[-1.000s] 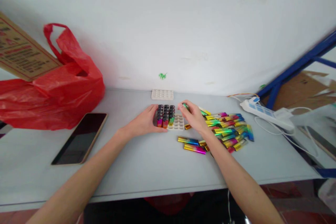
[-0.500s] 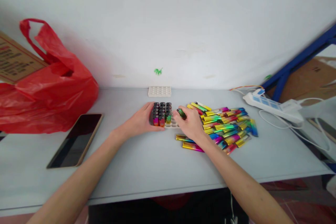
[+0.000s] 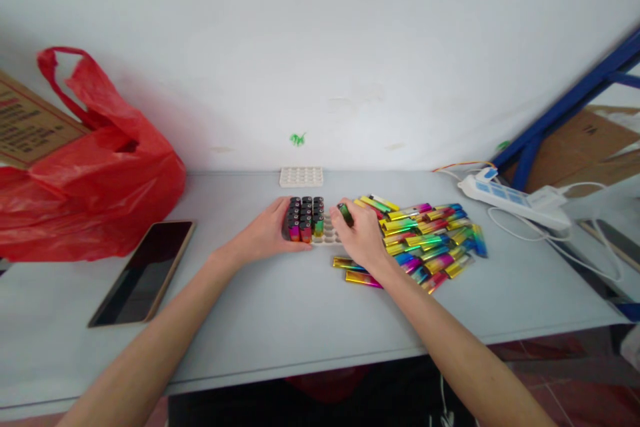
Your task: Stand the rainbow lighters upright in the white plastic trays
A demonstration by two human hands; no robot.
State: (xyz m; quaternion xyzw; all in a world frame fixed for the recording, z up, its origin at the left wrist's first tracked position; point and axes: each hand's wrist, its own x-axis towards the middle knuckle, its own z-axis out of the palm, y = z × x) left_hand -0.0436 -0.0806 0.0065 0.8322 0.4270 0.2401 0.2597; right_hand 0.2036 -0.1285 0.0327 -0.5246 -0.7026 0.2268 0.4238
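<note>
Standing on grey table: white slotted tray, left rows filled. Left hand clasps its left side. Right hand, nearer the empty slots, pinches one green lighter, tilted, just right of them.

Both forearms reach forward and converge; the left hand curls in a sideways grip, the right hand pinches fingertips together

Bare table lies open between phone and lighter pile.
</note>
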